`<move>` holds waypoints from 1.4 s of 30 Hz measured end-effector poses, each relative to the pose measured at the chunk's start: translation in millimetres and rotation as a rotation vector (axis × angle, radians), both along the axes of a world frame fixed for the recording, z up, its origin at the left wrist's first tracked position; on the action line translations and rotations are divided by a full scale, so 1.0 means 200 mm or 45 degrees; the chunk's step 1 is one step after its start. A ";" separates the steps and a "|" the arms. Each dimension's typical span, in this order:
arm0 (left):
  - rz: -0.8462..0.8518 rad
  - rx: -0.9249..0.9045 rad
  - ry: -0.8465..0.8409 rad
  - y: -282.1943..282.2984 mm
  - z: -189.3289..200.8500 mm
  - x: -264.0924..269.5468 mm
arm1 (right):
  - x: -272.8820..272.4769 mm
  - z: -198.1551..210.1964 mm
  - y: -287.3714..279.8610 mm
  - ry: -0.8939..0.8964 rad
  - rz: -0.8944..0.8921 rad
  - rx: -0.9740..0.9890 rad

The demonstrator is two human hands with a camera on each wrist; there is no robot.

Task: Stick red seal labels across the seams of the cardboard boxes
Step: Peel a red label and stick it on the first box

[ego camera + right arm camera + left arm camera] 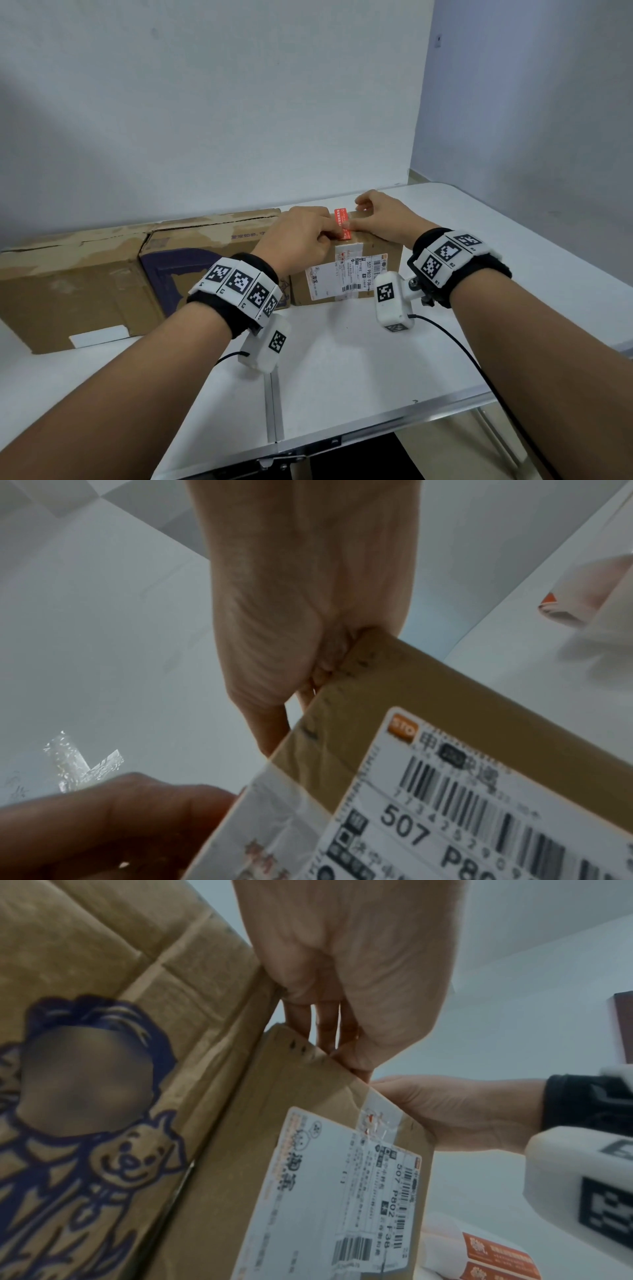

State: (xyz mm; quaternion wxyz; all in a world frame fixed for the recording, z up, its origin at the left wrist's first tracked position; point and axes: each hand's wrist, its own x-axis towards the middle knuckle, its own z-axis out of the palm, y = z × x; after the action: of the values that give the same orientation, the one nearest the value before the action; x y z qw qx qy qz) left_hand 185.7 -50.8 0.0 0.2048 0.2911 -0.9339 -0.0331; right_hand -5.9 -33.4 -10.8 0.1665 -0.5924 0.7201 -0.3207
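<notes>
A small cardboard box [383,255] with a white shipping label [342,277] stands at the table's centre. A red seal label [341,219] lies across its top seam, and its near end reaches the front edge. My left hand [329,233] presses its fingertips on the label's near end. From the right, my right hand [358,219] rests on the box top with its thumb against the label. In the left wrist view the left hand [342,1031] reaches over the box's top edge. The right hand [294,642] does the same in the right wrist view, its fingertips hidden.
Two larger cardboard boxes stand in a row left of the small one, a plain one [75,281] and one with purple print [212,253]. A strip of spare red labels [496,1259] lies on the white folding table [342,370]. A wall rises close behind the boxes.
</notes>
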 end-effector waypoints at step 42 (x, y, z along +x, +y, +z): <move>0.128 0.178 -0.338 -0.06 0.09 -0.02 | 0.05 -0.04 -0.03 0.129 -0.204 -0.160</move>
State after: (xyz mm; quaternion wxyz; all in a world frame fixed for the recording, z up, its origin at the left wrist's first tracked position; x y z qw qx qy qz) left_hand 182.2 -63.1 17.9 0.0604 0.3528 -0.9325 -0.0489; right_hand 3.9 -38.5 -18.1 0.0661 -0.5576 0.7512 -0.3471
